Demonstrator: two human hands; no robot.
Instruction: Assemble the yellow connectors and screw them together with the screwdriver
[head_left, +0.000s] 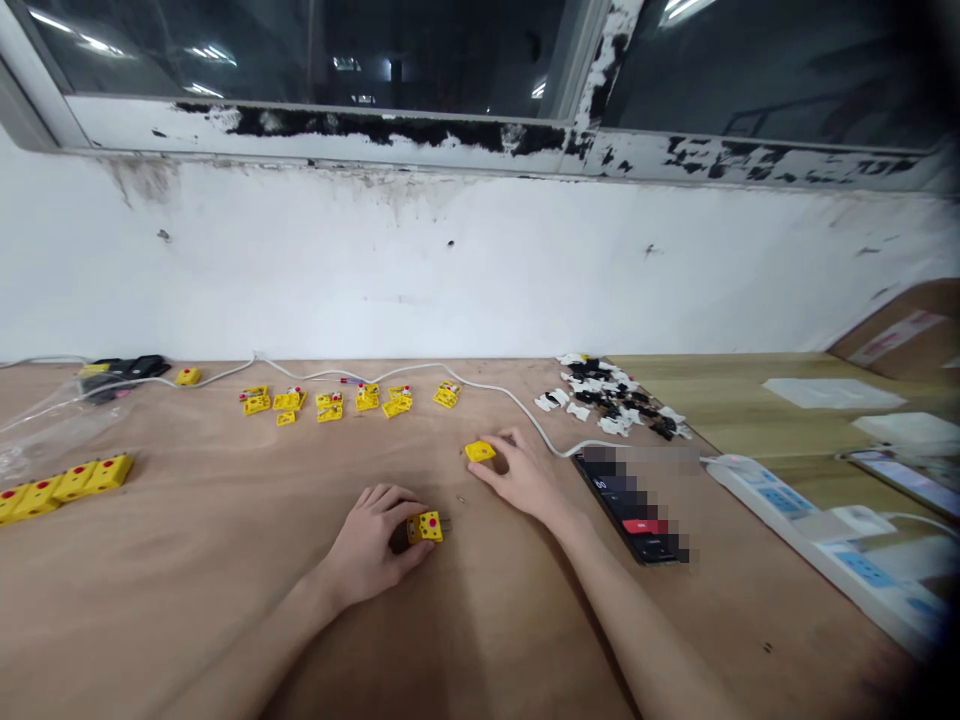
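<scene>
Left hand (371, 545) clamps a yellow plug (425, 527), right hand (521, 475) pinches a yellow block (480, 451)! Finished plugs (75, 482) lined up, loose parts (322, 407) waiting.

The view is taken from the head, aimed forward and down. The left hand (367, 545) and right hand (521, 475) are seen from close above.

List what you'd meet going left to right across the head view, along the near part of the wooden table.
Row of red-dotted yellow plastic connectors → left hand → square yellow plastic connector → right hand → flat black smartphone → long white power strip
</scene>
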